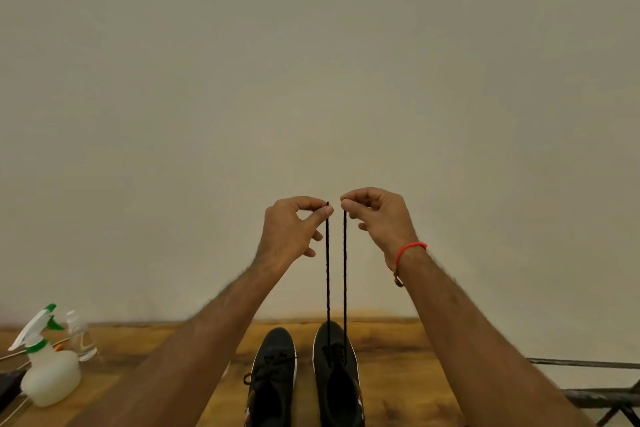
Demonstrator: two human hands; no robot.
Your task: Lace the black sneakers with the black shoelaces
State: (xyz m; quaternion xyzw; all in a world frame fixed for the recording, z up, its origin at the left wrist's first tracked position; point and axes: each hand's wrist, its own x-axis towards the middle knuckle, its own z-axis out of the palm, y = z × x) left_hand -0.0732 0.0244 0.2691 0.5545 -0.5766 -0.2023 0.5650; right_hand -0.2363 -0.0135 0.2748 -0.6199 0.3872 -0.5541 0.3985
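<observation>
- Lower left of the frame: white plastic spray bottle with a green-and-white trigger head (48, 371), standing on the brown wooden tabletop (391, 357). I cannot tell how full it is.
- Just behind it: small clear glass bottle (81, 340), upright; contents not legible to me.
- Lower centre, left shoe: black knit sneaker with a white sole edge (273, 378), toe pointing up-frame, already laced, with a loop of lace lying at its left side.
- Centre: my left hand (291, 229), thumb and forefinger pinching the tip of one black shoelace strand (327, 270); the other fingers hang loosely curled.
- Lower centre, right shoe: second black knit sneaker (334, 385), touching or just beside the first. Both strands rise from its eyelets, long axis vertical, taut and parallel.
- Centre right: my right hand (375, 215), red cord bracelet (410, 248) at the wrist, pinching the other strand (345, 270).
- Judgement: the ends sit level, both hands equally near; lacing on this shoe looks only just begun, and the next crossing runs straight down the strands.
</observation>
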